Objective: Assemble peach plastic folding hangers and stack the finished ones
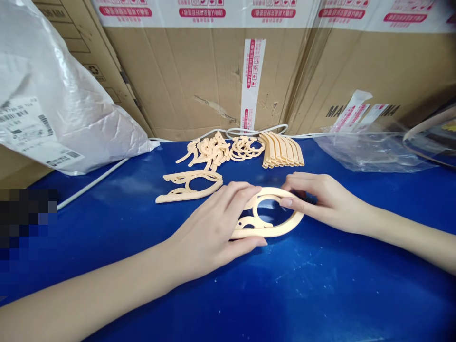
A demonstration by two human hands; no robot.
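Peach plastic oval hanger piece (278, 231), gripped at either end by left hand (213, 228) and right hand (322, 199); one matching piece (192, 175) lies behind it, loose peach parts (213, 152) farther behind.

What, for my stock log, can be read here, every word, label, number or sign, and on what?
"MA" ... "MA", middle covered: right cardboard box.
Recycling sign: left cardboard box.
Pink-printed tape: characters too small to read.
Bag label: barcodes, print blurred.
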